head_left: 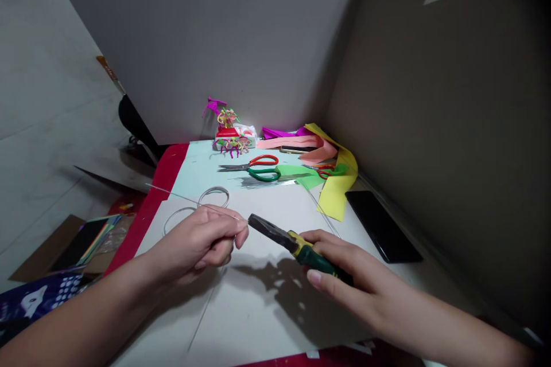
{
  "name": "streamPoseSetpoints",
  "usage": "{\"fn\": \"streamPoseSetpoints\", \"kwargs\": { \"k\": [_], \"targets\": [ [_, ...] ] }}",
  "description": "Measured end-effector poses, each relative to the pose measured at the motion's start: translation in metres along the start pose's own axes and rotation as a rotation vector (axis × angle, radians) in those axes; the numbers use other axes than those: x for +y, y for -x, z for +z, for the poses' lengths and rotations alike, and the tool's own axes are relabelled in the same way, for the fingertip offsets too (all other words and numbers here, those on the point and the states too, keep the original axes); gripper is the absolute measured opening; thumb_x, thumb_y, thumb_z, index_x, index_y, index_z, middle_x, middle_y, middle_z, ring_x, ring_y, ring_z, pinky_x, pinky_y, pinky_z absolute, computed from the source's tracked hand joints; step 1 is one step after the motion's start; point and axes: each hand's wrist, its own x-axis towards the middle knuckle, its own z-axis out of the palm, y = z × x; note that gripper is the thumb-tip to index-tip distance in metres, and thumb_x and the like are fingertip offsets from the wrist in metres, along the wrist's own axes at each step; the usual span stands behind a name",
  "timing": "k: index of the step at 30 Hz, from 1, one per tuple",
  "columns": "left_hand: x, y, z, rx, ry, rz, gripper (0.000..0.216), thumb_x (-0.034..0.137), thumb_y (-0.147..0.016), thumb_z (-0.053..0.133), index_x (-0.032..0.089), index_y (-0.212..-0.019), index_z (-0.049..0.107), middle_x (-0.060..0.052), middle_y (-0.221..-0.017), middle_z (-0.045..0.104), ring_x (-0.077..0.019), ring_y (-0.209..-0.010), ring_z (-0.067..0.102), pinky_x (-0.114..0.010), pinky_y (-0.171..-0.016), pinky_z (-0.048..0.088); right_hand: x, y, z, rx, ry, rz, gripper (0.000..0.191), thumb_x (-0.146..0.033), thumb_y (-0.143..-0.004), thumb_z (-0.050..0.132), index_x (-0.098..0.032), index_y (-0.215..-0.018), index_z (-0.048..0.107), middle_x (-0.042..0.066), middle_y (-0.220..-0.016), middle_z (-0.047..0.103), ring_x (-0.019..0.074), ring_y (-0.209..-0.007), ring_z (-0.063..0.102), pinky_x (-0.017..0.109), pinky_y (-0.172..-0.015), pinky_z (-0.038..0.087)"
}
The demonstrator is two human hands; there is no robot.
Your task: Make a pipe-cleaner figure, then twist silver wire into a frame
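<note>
Between the fingertips of my left hand (213, 235) is a thin wire (170, 192), one length running out to the upper left. My right hand (350, 269) grips pliers (273, 233) with green and yellow handles. Their dark jaws are at the wire's end by my left fingertips; whether they clamp it I cannot tell. Beyond my left hand, wire loops (215, 188) rest on the white board (258, 321). Another thin straight wire (201, 316) shows below that hand. Both hands are above the board.
Scissors (253, 167) with red and green handles lie near several cut wires (262, 182). Yellow paper strip (333, 200), pink strip (297, 142) and green strip (301, 175) are behind. A black phone (383, 226) lies right. A small box (247, 136) with colourful twisted pieces stands at the back.
</note>
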Motion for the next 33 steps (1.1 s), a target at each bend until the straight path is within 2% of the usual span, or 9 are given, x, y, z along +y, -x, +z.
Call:
{"fn": "streamPoseSetpoints", "kwargs": {
  "k": [5, 10, 16, 25, 33],
  "targets": [
    [-0.001, 0.0, -0.005, -0.106, 0.094, -0.018, 0.028, 0.022, -0.08, 0.051, 0.013, -0.054, 0.053, 0.009, -0.029, 0.028, -0.0011, -0.028, 0.011, -0.023, -0.039, 0.006, 0.004, 0.004, -0.004, -0.014, 0.033, 0.009, 0.028, -0.038, -0.089, 0.05, -0.026, -0.113, 0.059, 0.003, -0.137, 0.045, 0.0216, -0.124, 0.045, 0.028, -0.1, 0.042],
    [-0.003, -0.001, -0.008, -0.144, 0.118, -0.036, 0.027, 0.023, -0.079, 0.055, 0.012, -0.054, 0.054, 0.008, -0.031, 0.031, -0.002, -0.031, 0.013, -0.024, -0.04, 0.006, 0.004, 0.005, -0.006, -0.028, 0.05, -0.036, 0.026, -0.038, -0.089, 0.05, -0.024, -0.108, 0.063, 0.005, -0.133, 0.051, 0.0236, -0.12, 0.049, 0.028, -0.094, 0.047],
    [0.0, 0.002, -0.007, -0.13, 0.084, -0.028, 0.028, 0.024, -0.077, 0.056, 0.013, -0.051, 0.054, 0.007, -0.03, 0.029, -0.0038, -0.033, 0.012, -0.026, -0.042, 0.008, 0.006, 0.006, -0.008, -0.022, 0.072, 0.025, 0.033, -0.041, -0.087, 0.052, -0.026, -0.116, 0.059, 0.005, -0.132, 0.053, 0.0245, -0.122, 0.048, 0.032, -0.1, 0.043],
    [0.0, -0.001, 0.004, -0.054, 0.126, -0.037, 0.031, 0.02, -0.075, 0.047, 0.016, -0.045, 0.045, 0.008, -0.03, 0.025, -0.0035, -0.031, 0.01, -0.025, -0.04, 0.009, -0.006, 0.002, -0.012, -0.033, 0.11, -0.011, 0.025, -0.039, -0.089, 0.048, -0.023, -0.101, 0.064, 0.005, -0.12, 0.061, 0.0213, -0.106, 0.059, 0.023, -0.078, 0.051],
    [-0.003, 0.003, 0.0, -0.058, 0.047, -0.047, 0.03, 0.02, -0.077, 0.045, 0.016, -0.047, 0.046, 0.007, -0.032, 0.027, -0.0054, -0.033, 0.016, -0.026, -0.041, 0.009, -0.009, 0.003, -0.017, -0.101, 0.094, 0.125, 0.033, -0.046, -0.088, 0.046, -0.022, -0.102, 0.065, 0.003, -0.105, 0.067, 0.0197, -0.094, 0.062, 0.023, -0.075, 0.05]
  ]
}}
